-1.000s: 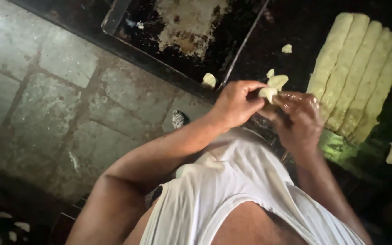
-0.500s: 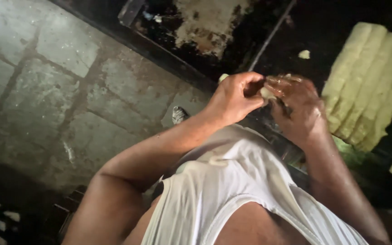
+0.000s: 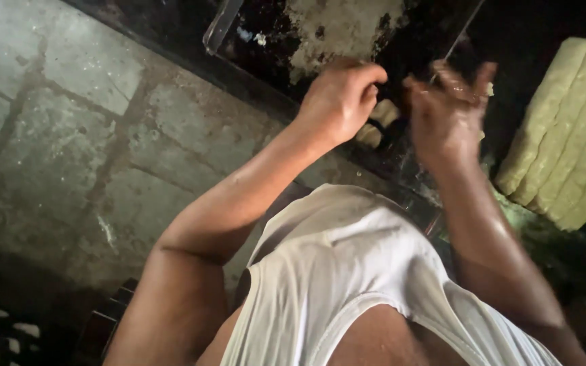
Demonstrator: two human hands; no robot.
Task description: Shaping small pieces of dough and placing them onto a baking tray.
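Nearest the camera is the person's white sleeveless cotton vest (image 3: 347, 285), stretched over the chest and filling the lower middle of the view. Both bare forearms rise from either side of the vest toward a dark, flour-crusted metal tray (image 3: 334, 27) at the top.

The left hand (image 3: 342, 100) hangs just below the tray's near edge, its fingers curled inward into a loose fist. Small pale lumps of dough (image 3: 376, 122) sit right beside its fingertips, on the side toward the other hand; whether the fingers actually pinch one of them cannot be told, since the knuckles hide the grip.

The right hand (image 3: 447, 112) is just beside the left, below the tray's lower right corner, with the fingers spread and half bent and the palm turned toward the left hand. It is blurred, and whether it holds a scrap of dough cannot be told.

To the right of the tray, on a dark work surface (image 3: 530, 34), lies a row of long pale yellow dough logs (image 3: 564, 129), side by side and touching.

Left of the tray and beneath it lies a grey stone-slab floor (image 3: 55, 135) with dark joints.
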